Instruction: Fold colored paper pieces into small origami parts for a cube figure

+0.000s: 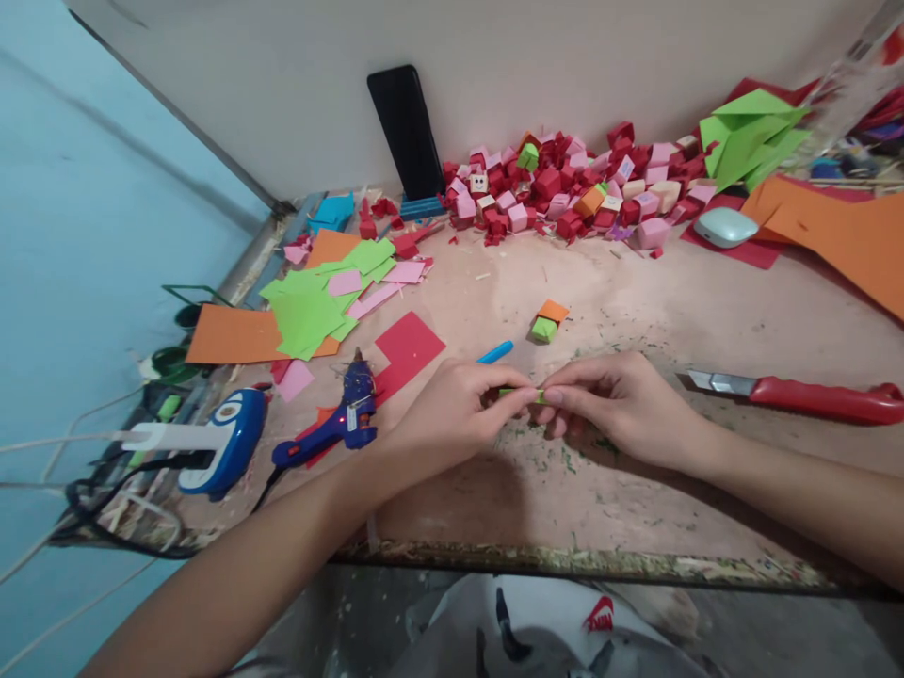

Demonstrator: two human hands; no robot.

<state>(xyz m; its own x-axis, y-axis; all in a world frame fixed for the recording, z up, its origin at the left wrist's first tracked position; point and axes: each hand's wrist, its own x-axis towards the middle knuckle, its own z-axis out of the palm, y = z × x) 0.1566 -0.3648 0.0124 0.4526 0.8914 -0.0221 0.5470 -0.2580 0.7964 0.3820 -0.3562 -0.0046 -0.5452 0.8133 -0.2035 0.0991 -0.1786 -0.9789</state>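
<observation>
Between both hands, over the near middle of the table, is a small strip of green paper (524, 393). My left hand (472, 400) pinches its left end between thumb and fingers. On the other end, the fingertips of my right hand (613, 405) are closed, almost touching the left ones. Most of the strip is hidden by fingers. Just beyond the hands sits a little folded block, green with an orange top (546, 322). A blue pen-like stick (495, 352) lies behind my left hand. To the right rests a red-handled cutter knife (805, 394), its blade towards my right hand.
A blue glue gun (353, 405) and a blue-and-white power adapter (233, 443) with cables lie left. Green paper sheets (303, 306) and a red piece (410, 344) are behind. At the back stand a black phone (406, 132) and a heap of folded paper cubes (551, 188).
</observation>
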